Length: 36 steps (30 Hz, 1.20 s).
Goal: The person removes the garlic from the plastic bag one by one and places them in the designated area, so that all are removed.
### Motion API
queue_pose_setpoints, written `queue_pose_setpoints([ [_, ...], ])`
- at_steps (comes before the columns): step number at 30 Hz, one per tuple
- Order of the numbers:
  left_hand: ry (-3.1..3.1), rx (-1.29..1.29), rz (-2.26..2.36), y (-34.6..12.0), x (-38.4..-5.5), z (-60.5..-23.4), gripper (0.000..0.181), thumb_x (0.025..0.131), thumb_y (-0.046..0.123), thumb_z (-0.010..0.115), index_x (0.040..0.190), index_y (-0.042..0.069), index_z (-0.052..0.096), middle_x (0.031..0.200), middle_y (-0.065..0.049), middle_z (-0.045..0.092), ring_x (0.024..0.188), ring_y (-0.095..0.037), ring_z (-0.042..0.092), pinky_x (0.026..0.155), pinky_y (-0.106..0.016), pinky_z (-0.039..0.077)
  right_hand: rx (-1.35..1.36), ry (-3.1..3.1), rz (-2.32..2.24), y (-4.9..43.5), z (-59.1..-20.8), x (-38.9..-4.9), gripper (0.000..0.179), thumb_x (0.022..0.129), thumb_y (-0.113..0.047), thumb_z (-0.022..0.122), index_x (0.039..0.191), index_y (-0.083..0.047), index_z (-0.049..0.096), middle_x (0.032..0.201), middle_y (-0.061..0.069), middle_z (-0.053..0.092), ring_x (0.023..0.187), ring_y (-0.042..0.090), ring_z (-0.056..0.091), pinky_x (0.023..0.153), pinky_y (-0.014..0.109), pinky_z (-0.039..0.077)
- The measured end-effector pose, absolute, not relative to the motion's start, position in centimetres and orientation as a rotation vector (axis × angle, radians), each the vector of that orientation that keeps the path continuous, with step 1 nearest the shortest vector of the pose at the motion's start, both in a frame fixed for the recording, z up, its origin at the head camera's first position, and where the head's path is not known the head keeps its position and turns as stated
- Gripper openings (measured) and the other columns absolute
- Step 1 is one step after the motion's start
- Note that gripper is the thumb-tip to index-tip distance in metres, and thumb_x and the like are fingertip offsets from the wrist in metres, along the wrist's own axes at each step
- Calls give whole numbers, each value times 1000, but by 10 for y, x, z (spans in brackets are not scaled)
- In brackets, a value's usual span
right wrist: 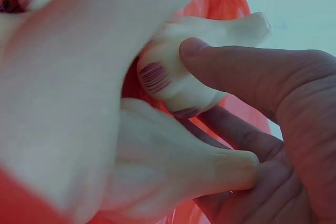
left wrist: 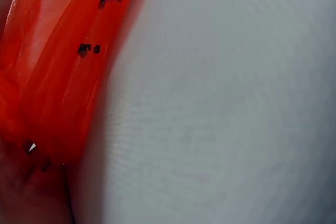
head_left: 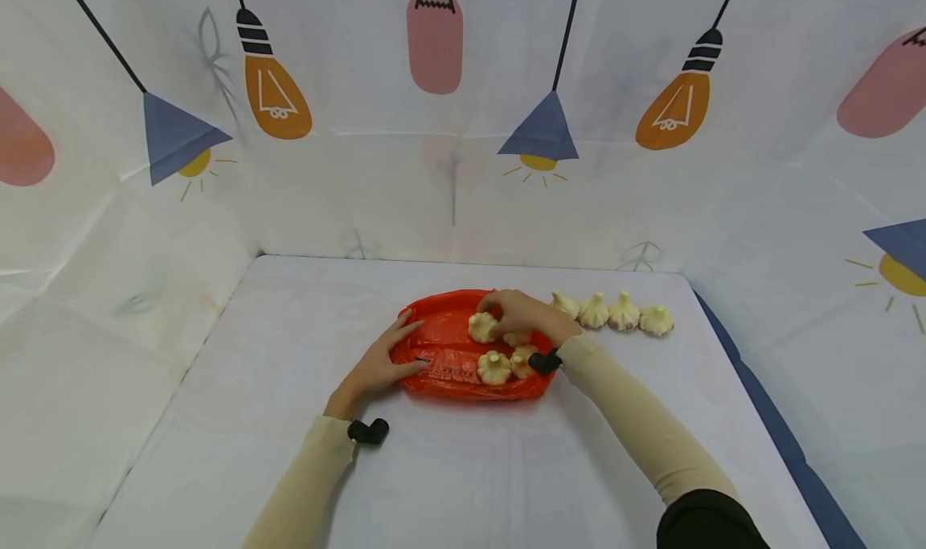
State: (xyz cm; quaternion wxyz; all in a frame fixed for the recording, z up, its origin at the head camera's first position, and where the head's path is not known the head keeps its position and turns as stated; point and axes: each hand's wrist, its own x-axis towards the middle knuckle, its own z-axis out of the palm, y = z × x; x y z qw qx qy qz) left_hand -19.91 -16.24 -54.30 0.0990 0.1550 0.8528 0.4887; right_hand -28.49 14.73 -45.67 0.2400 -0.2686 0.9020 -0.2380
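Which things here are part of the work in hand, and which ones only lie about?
In the work:
right hand gripping a garlic bulb
left hand resting on the red plastic bag
more bulbs on the bag

Lying about:
row of garlic bulbs on the white table

Bag lying mid-counter; garlic bulbs sitting on its right half. Four more bulbs lining up on the counter just right of it.
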Motion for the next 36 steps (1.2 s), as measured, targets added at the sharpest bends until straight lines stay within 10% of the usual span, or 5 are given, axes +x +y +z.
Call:
queue_pose_setpoints([
  [36, 2521, 481, 1478, -160, -199, -545, 80, 88, 37, 82, 157, 22, 44, 174, 5, 15, 161, -30, 11, 126, -64, 16, -638, 2368, -666, 112, -454, -284, 49, 93, -21, 79, 138, -20, 61, 141, 0, 58, 126, 21, 52, 109, 46, 47],
])
